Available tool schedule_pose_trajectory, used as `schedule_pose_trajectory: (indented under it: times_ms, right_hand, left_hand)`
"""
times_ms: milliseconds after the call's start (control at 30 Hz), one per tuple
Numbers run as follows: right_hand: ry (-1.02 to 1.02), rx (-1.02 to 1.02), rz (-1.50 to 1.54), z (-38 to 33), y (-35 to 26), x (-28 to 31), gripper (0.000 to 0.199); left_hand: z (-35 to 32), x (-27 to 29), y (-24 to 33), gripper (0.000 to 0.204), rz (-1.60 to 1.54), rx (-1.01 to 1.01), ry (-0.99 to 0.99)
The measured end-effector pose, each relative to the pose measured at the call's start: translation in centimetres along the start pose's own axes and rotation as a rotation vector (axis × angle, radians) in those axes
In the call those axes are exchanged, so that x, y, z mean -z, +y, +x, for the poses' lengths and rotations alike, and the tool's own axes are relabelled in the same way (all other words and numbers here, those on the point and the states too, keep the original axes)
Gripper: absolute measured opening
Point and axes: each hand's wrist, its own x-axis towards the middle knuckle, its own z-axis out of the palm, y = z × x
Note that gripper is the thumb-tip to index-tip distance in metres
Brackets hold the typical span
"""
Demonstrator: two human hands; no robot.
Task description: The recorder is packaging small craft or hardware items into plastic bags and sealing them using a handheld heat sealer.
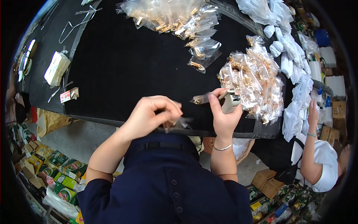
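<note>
A small clear bag (200, 99) with something gold-coloured inside is pinched between the thumb and fingers of the person's right hand (226, 118), above a black-covered table (130, 63), seen from the head camera looking down. That hand also grasps a silver, stapler-like tool (230, 102) against its palm and wears a bracelet (223, 148). The left hand (152, 112), near the table's front edge, has curled fingers beside blurred clear plastic (178, 124); whether it grips this, I cannot tell. Just beyond the right hand lies a heap of similar bags (251, 80); another pile (173, 16) spreads at the far side. A bundle of pale packets (57, 69) lies at left; a co-worker's arm (310, 149) shows at right.
</note>
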Motion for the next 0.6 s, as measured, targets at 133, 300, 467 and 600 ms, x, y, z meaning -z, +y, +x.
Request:
schedule_pose_trajectory:
  times_ms: [133,300,467,600]
  right_hand:
    - [-0.043,0.199,-0.058,-0.3,-0.1,-0.8,0.022]
    - [-0.111,0.187,0.060,-1.5,0.2,-1.8,0.023]
    - [-0.158,-0.185,0.317,-3.1,0.5,-1.0,0.023]
    - [-0.092,-0.298,0.318,-3.6,0.4,-0.8,0.023]
  left_hand:
    - [0.1,-1.5,1.7,0.009,0.352,-0.240,-0.046]
    - [0.4,-3.9,1.1,0.012,0.408,-0.274,0.222]
    - [1.6,-3.4,-0.8,0.010,0.238,-0.299,0.132]
    - [1.5,-4.4,-0.7,0.008,0.105,0.020,0.191]
